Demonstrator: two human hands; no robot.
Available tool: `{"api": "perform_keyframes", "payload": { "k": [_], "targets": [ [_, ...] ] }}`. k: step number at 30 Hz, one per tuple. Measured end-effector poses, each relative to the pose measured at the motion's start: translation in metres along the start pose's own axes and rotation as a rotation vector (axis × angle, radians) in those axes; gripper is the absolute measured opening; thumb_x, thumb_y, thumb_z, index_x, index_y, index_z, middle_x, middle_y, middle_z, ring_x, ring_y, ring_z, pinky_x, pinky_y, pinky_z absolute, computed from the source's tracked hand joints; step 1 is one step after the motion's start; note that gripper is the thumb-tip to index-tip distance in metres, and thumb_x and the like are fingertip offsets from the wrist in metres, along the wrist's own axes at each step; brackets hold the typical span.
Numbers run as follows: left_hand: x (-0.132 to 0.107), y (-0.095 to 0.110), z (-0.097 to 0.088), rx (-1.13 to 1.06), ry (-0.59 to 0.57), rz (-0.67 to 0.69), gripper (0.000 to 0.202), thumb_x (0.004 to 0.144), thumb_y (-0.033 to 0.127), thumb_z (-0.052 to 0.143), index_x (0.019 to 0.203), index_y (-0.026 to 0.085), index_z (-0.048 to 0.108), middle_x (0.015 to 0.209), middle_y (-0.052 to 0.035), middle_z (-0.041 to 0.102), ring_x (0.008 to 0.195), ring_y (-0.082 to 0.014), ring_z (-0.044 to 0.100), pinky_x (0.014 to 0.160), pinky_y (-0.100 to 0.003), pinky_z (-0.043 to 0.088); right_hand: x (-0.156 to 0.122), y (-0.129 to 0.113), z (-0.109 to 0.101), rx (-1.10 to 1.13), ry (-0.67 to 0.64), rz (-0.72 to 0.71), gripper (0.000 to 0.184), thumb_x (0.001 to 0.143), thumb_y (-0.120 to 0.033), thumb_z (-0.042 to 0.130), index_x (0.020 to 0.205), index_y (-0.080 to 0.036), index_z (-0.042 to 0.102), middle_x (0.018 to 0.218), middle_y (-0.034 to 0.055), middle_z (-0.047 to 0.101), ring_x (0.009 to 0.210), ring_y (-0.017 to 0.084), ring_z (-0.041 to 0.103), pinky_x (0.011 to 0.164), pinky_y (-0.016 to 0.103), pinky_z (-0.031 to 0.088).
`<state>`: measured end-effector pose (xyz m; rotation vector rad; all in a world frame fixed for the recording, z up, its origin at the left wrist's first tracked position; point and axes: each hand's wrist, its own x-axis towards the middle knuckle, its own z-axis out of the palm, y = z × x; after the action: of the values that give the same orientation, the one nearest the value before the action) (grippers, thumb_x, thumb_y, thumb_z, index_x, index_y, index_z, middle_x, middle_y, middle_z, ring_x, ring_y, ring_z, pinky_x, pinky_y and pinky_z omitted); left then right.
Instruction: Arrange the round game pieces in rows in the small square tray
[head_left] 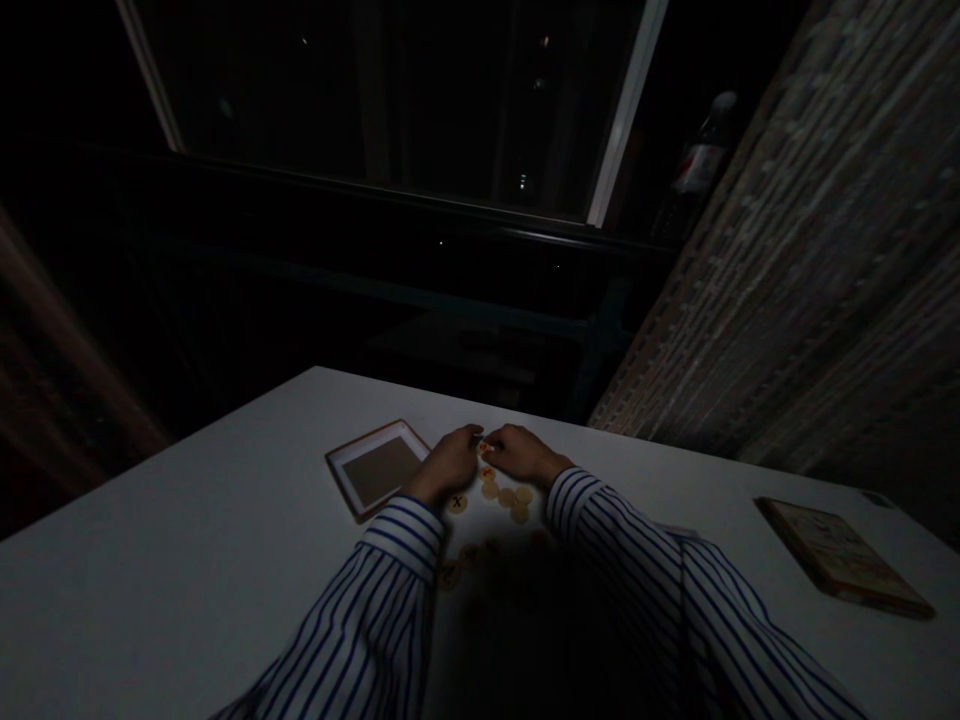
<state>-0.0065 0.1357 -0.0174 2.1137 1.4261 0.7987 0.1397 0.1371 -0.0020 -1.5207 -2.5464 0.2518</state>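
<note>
Both my hands rest on a pale table (187, 560) in dim light, fingertips meeting. My left hand (448, 463) and my right hand (523, 452) are curled, pinching at a small round token (484, 447) between them. Several round yellowish tokens (507, 497) lie just under my wrists, one marked with an X (457, 503). A shallow square tray (379, 469) with a pale rim lies just left of my left hand. My sleeves are striped blue and white.
A flat box or book (844, 555) lies at the table's right edge. A brick wall (810, 280) rises to the right. A dark window (390, 100) and a bottle (701, 165) stand behind the table.
</note>
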Motion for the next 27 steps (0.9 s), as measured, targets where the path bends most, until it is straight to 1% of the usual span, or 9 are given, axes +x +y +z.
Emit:
{"api": "perform_keyframes", "payload": {
  "k": [4,7,11,15,18,20,24,27],
  "targets": [
    [0.000,0.002,-0.001,-0.022,-0.008,-0.018,0.039,0.078,0.019,0.035,0.113,0.008,0.050,0.112,-0.0150,0.057,0.103,-0.0199,0.053,0.088,-0.028,0.038,-0.005,-0.003,-0.002,-0.063,0.042,0.002,0.027,0.079,-0.033,0.043,0.093,-0.017,0.060,0.089,0.0067,0.059,0.080,0.015,0.052,0.064,0.023,0.031],
    [0.001,0.003,-0.002,-0.050,-0.017,-0.029,0.039,0.077,0.020,0.037,0.112,0.008,0.051,0.109,-0.0147,0.059,0.101,-0.0195,0.053,0.087,-0.027,0.038,-0.009,-0.006,-0.005,-0.113,0.063,-0.006,0.027,0.079,-0.032,0.042,0.093,-0.016,0.059,0.093,0.0090,0.058,0.085,0.017,0.051,0.069,0.026,0.032],
    [0.003,0.001,-0.003,-0.101,-0.024,-0.022,0.040,0.077,0.022,0.038,0.113,0.008,0.050,0.107,-0.0142,0.060,0.098,-0.0189,0.055,0.085,-0.026,0.039,-0.013,-0.009,-0.009,-0.148,0.086,-0.046,0.027,0.083,-0.031,0.037,0.092,-0.016,0.058,0.091,0.0086,0.058,0.085,0.017,0.051,0.071,0.027,0.031],
    [0.004,0.001,-0.007,-0.245,-0.004,-0.026,0.040,0.074,0.023,0.043,0.110,0.008,0.052,0.101,-0.0131,0.063,0.092,-0.0190,0.057,0.082,-0.026,0.040,-0.018,-0.009,-0.014,-0.155,0.156,-0.112,0.029,0.086,-0.031,0.033,0.090,-0.015,0.058,0.084,0.0071,0.059,0.079,0.015,0.052,0.069,0.025,0.032],
    [0.004,0.005,-0.011,-0.336,0.010,-0.051,0.037,0.071,0.023,0.047,0.104,0.008,0.056,0.096,-0.0122,0.064,0.087,-0.0193,0.058,0.079,-0.027,0.041,-0.022,-0.006,-0.016,-0.118,0.201,-0.131,0.030,0.086,-0.032,0.034,0.088,-0.015,0.058,0.081,0.0063,0.059,0.076,0.014,0.051,0.068,0.025,0.032],
    [0.003,0.010,-0.014,-0.397,0.007,-0.072,0.033,0.069,0.024,0.050,0.097,0.010,0.060,0.091,-0.0098,0.066,0.084,-0.0193,0.058,0.076,-0.028,0.042,-0.026,-0.005,-0.019,-0.077,0.226,-0.147,0.030,0.087,-0.033,0.034,0.091,-0.015,0.058,0.081,0.0058,0.058,0.074,0.013,0.051,0.067,0.024,0.033],
    [0.001,0.018,-0.021,-0.531,-0.057,-0.072,0.024,0.065,0.026,0.054,0.082,0.013,0.065,0.076,-0.0044,0.066,0.074,-0.0174,0.058,0.069,-0.027,0.042,-0.035,-0.004,-0.025,0.006,0.264,-0.188,0.030,0.087,-0.033,0.034,0.096,-0.016,0.057,0.082,0.0055,0.059,0.074,0.012,0.051,0.067,0.023,0.035],
    [-0.002,0.023,-0.026,-0.607,-0.109,-0.070,0.024,0.063,0.028,0.058,0.080,0.013,0.065,0.073,-0.0034,0.066,0.072,-0.0163,0.057,0.069,-0.027,0.042,-0.043,-0.006,-0.032,0.042,0.274,-0.208,0.031,0.087,-0.034,0.035,0.096,-0.017,0.058,0.083,0.0053,0.059,0.077,0.012,0.052,0.069,0.024,0.036]
  ]
}}
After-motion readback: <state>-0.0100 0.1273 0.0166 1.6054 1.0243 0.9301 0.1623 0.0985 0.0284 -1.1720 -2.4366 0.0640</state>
